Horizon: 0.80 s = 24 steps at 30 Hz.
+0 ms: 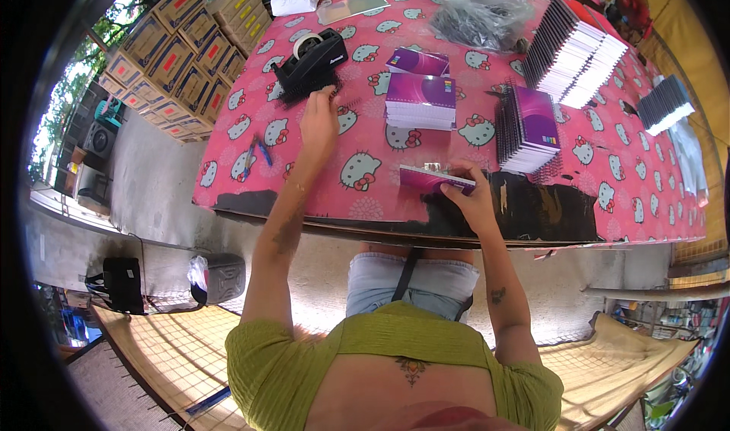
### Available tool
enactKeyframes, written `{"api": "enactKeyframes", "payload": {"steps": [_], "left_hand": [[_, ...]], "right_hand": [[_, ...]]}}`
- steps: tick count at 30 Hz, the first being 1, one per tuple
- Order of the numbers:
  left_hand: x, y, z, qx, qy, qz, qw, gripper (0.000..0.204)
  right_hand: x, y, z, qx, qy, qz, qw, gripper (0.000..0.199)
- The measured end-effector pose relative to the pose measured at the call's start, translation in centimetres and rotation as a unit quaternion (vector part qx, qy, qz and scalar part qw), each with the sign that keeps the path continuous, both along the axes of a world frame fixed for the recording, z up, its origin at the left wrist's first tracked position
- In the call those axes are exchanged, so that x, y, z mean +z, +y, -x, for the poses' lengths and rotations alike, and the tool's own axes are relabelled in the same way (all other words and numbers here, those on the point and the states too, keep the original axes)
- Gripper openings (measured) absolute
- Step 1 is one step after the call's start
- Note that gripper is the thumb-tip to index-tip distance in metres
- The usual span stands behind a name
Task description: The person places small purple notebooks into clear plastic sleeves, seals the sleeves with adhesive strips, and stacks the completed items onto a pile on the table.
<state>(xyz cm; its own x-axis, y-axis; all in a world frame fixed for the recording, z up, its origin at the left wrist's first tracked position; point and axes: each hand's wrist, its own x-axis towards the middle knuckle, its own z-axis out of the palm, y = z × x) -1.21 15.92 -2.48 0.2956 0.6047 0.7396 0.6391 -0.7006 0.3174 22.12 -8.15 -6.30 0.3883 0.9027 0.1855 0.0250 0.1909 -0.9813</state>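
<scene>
My right hand [465,188] grips a small purple-covered notepad [423,180] above the table's near edge, thumb on the near side. My left hand [319,115] reaches to a heap of black spiral binding coils [298,93], its fingertips pinched on a coil there. Just beyond the heap stands a black tape dispenser [323,53] with a roll in it. Between my hands and farther off lies a stack of purple notepads [420,104], no coil visible on it. To the right, a stack of purple notebooks [537,119] has black coils along its left side.
A pink cartoon-print cloth [365,209] covers the table. Blue pens [257,156] lie at the left. A clear plastic bag [483,17] of dark coils sits at the back, with tall notebook piles [574,55] to its right. Cartons [179,58] are stacked beyond the left side.
</scene>
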Motion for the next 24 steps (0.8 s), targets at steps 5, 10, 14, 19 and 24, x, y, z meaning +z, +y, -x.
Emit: {"api": "enactKeyframes", "payload": {"steps": [5,10,14,19,24], "left_hand": [[0.5,-10.6,-0.8,-0.221,-0.025,0.102,0.97,0.032],[-0.3,-13.0,-0.1,-0.198,-0.063,0.208,0.956,0.022],[-0.6,-12.5,-0.7,-0.188,-0.059,0.173,0.965,0.018],[0.0,-11.8,-0.3,-0.201,-0.011,0.194,0.96,0.016],[0.1,-10.8,-0.9,-0.22,-0.011,0.2,0.955,0.022]], "right_hand": [[0.3,0.4,-0.4,0.069,-0.094,-0.019,0.993,0.029],[0.2,0.6,-0.2,0.08,-0.056,0.013,0.995,0.029],[0.5,0.5,-0.1,0.077,-0.054,0.016,0.995,0.029],[0.6,0.5,-0.1,0.071,-0.061,0.029,0.995,0.029],[-0.1,0.6,-0.4,0.088,-0.054,0.022,0.994,0.029]]}}
